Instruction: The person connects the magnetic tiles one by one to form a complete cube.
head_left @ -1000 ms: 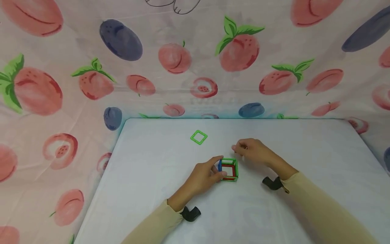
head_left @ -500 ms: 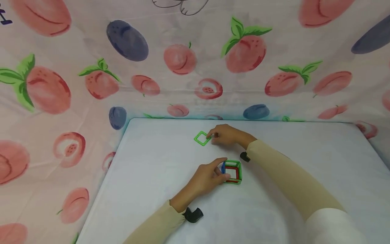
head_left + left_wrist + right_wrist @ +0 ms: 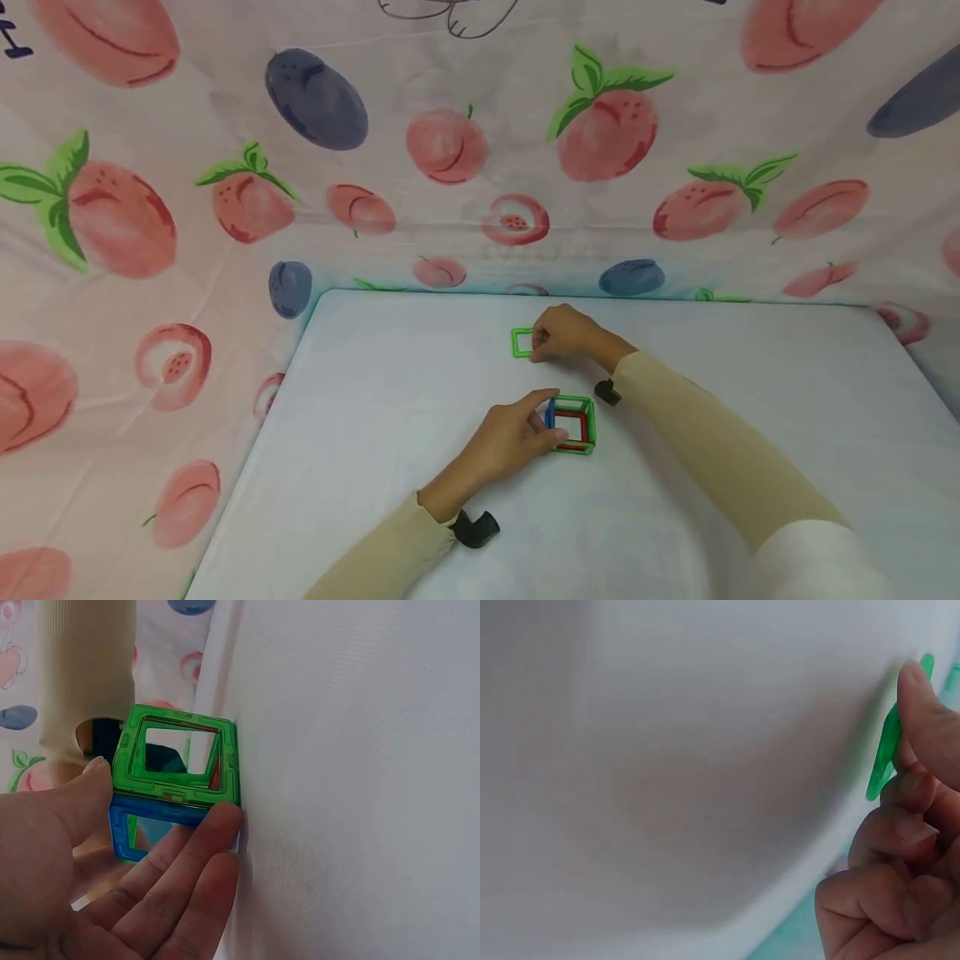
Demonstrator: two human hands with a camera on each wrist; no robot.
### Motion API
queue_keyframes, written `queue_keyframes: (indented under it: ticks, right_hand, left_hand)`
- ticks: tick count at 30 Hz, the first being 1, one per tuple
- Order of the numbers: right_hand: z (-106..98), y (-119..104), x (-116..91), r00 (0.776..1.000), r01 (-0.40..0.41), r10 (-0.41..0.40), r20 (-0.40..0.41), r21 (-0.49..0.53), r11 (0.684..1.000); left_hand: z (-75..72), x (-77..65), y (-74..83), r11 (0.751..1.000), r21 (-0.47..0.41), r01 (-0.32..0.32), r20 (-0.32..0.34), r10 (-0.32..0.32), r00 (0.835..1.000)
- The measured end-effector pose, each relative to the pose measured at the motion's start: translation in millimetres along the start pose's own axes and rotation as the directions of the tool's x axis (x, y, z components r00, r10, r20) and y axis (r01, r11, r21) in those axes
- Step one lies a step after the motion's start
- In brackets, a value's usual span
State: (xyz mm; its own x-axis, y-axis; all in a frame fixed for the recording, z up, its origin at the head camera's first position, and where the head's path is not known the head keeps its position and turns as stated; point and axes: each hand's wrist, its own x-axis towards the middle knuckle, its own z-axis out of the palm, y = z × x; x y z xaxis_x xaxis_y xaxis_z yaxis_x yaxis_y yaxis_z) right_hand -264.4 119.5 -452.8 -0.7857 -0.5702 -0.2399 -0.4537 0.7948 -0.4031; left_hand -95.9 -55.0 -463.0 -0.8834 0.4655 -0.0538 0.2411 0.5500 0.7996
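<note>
In the head view my left hand [image 3: 504,437] holds a small open cube [image 3: 590,425] of square magnetic tiles by its left side, thumb and fingers spread across it. Its frames are green, red and blue; the left wrist view shows a green face [image 3: 176,787] with a blue tile [image 3: 120,832] beside it. Farther back, my right hand [image 3: 566,335] pinches a loose green square magnetic tile [image 3: 516,343] at its right side, and its fingers cover that part. From the right wrist, the green tile [image 3: 887,742] shows edge-on between thumb and curled fingers.
Both hands work over a white table [image 3: 375,400]. Its back edge meets a fruit-printed cloth [image 3: 450,217] that hangs behind and at the sides. Black wrist mounts [image 3: 476,529] stick out from the sleeves.
My right hand has reached back and left to the loose green tile and taken hold of it. That tile has turned and shifted slightly right. My left hand keeps its hold on the cube.
</note>
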Motion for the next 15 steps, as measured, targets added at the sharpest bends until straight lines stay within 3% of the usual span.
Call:
queue_keyframes:
  ticks: [3, 8, 15]
  right_hand:
    - [-8, -5, -20, 0.999, 0.020, -0.018, -0.048, 0.034, 0.999]
    - [-25, -21, -76, 0.993, 0.058, -0.047, -0.108, 0.097, 0.994]
    - [-12, -31, -136, 0.995, 0.032, -0.012, -0.103, 0.193, 0.981]
  left_hand:
    - [0.6, 1.0, -0.2, 1.000, -0.001, 0.011, 0.005, -0.011, 1.000]
    - [0.3, 2.0, 0.3, 1.000, -0.011, 0.021, 0.008, -0.021, 1.000]
    - [-0.6, 2.8, -3.6, 1.000, -0.013, 0.022, 0.010, -0.022, 1.000]
